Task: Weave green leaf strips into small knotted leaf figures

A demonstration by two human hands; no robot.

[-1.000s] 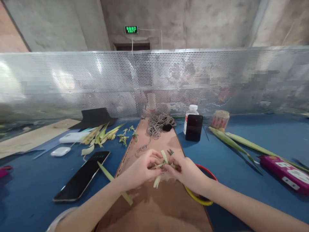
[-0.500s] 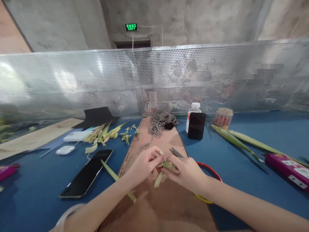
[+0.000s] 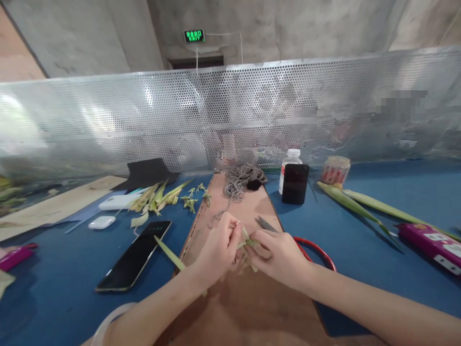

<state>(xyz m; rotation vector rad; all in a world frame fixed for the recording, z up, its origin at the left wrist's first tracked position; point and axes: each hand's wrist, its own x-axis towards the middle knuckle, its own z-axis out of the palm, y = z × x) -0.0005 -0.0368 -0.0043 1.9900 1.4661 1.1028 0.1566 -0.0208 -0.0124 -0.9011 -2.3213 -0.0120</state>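
Note:
Between my hands, above the brown board (image 3: 237, 307), is a small knot of pale green leaf strips (image 3: 248, 242). My left hand (image 3: 222, 245) is closed in a pinch on one of the strips, its fingertips partly hidden. My right hand (image 3: 279, 254) pinches the body of the leaf piece from the other side. Scissors (image 3: 265, 225) with red handles lie just beyond and under my right hand. A long loose leaf strip (image 3: 170, 254) runs beneath my left forearm.
Grey yarn (image 3: 243, 182) heaps at the board's far end. On the left lie a phone (image 3: 135, 257), cut leaves (image 3: 156, 197) and small leaf pieces (image 3: 189, 203). To the right are a bottle (image 3: 292, 157), a dark upright phone (image 3: 295, 184), a jar (image 3: 335, 170), long leaves (image 3: 355, 211) and a purple package (image 3: 428, 242).
My left hand has turned and drawn a strip up from the knot. My right hand keeps its hold. The view has shifted slightly.

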